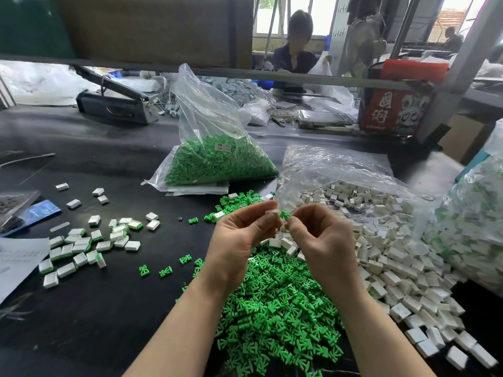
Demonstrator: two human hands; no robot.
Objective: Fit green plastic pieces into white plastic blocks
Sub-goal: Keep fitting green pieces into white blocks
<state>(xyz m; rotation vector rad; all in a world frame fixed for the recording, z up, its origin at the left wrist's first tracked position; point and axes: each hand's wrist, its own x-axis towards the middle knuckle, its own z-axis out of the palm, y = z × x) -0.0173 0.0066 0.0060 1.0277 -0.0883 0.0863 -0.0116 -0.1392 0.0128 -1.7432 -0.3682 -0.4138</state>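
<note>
Black and wide, the counter runs the length of this workshop, with another person seated across it by the windows. On the right a clear bag lies open, white blocks spilling out of it toward the near edge. Just left of them a heap of green pieces spreads under the worker's forearms. Farther back stands a second bag filled with green pieces, upright and knotless, its mouth gaping. Off to the left a scatter of finished blocks lies on the counter, green showing at their edges. Both hands are raised above the heap, close together. The left hand pinches a white block between thumb and fingertips. The right hand pinches a green piece, which touches the block's open end.
</note>
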